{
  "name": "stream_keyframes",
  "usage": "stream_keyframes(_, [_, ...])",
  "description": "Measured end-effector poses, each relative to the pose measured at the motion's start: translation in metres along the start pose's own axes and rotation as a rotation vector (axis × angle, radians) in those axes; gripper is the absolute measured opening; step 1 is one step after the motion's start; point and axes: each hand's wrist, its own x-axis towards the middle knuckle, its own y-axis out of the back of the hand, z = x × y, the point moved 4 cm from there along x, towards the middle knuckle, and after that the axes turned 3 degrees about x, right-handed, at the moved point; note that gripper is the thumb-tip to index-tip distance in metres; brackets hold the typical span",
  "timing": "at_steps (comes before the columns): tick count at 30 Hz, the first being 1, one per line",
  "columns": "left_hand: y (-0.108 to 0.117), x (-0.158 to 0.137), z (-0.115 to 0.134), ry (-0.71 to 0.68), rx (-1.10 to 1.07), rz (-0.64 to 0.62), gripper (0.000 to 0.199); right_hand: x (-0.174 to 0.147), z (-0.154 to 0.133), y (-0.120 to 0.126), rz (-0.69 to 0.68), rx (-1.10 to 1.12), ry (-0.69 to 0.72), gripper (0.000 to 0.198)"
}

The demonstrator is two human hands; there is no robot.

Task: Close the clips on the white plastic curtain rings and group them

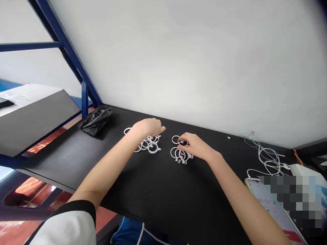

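Several white plastic rings with small eyelets lie in two groups on the black tabletop (150, 183). Over the left group of rings (153, 147) is my left hand (149, 127), its fingers curled together and pointing right. What those fingertips hold, if anything, is hidden. My right hand (192, 144) reaches in from the right above the right group of rings (174, 153). Its thumb and index finger are apart, and the index fingertip is at the edge of an upper ring (175, 139). Part of that group is covered by the hand.
A crumpled black plastic bag (95, 121) lies at the back left. At right are a phone (270, 200) showing a timer, coiled white cables (270, 160) and a white box-like object (304, 170). A blue metal frame (73, 58) stands left; a white wall (178, 68) runs behind.
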Motion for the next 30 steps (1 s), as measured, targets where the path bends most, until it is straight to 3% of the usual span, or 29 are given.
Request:
stream_keyframes(4, [-0.008, 0.012, -0.008, 0.075, 0.055, -0.134, 0.054, 0.003, 0.002, 0.000, 0.040, -0.028, -0.005, 0.014])
stream_keyframes(8, [-0.009, 0.016, -0.010, 0.069, 0.087, -0.208, 0.040, 0.003, 0.003, 0.003, 0.050, -0.021, 0.003, 0.014])
stream_keyframes(30, [-0.003, 0.011, -0.013, 0.055, 0.128, -0.227, 0.055, 0.002, -0.001, 0.002, 0.064, 0.022, 0.039, 0.011])
